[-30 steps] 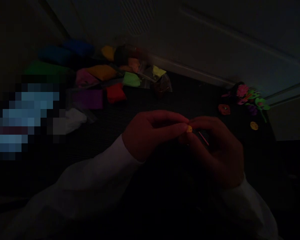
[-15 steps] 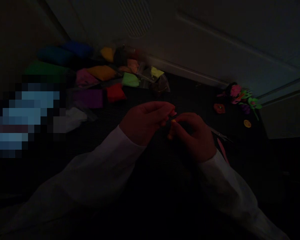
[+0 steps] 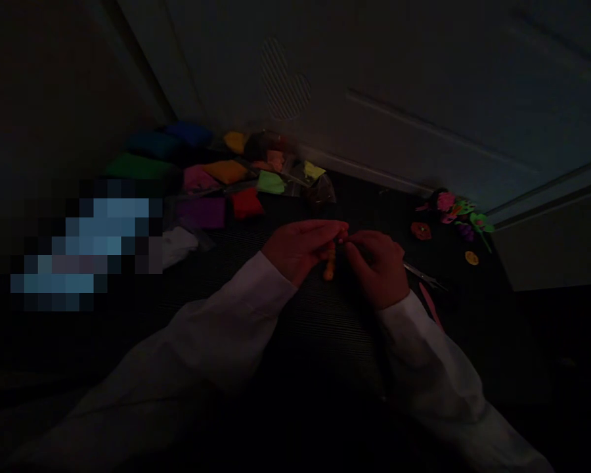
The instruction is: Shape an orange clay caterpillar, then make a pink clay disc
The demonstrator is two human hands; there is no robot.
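The scene is very dark. My left hand [image 3: 300, 248] is closed, its thumb and fingers pinched together. From under its fingers hangs a short, knobbly orange clay strand [image 3: 329, 266], like a row of small balls; its upper end is hidden. My right hand [image 3: 378, 268] is also closed in a pinch, close to the left fingertips. A tiny pale spot shows between the two hands, too small to name. What the right fingers hold, if anything, cannot be made out.
Coloured clay packs lie at the back left, among them a purple pack [image 3: 203, 212] and a red pack [image 3: 247, 203]. Scissors [image 3: 423, 274] and a pink tool [image 3: 431, 305] lie right of my right hand. Small clay flowers [image 3: 446, 202] and a yellow disc [image 3: 471, 258] sit farther right.
The orange strand, earlier at my right fingertips, now hangs below my left fingers. My hands have drawn closer together, and the view has shifted, so the surroundings sit lower.
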